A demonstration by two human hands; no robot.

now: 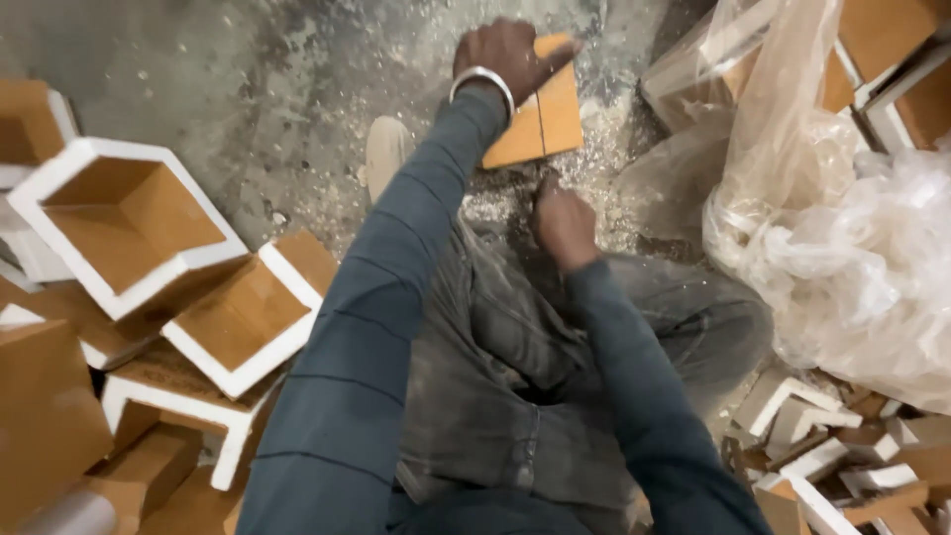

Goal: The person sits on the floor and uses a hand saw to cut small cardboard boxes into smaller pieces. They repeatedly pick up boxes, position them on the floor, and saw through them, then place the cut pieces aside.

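My left hand [507, 54], a metal bangle on its wrist, presses down on orange-brown wooden boards [543, 124] lying on the dusty floor ahead of my knees. My right hand [562, 223] is closed just below the boards' near edge; whatever it holds is hidden by the fingers. Sawdust and chips [594, 159] lie around the boards.
Open wooden boxes with white edges [129, 218] are stacked at the left. Clear plastic sheeting [842, 228] is bunched at the right over more boxes. White-edged wood offcuts [832, 446] are piled at the lower right. A shoe [384, 149] rests near the boards.
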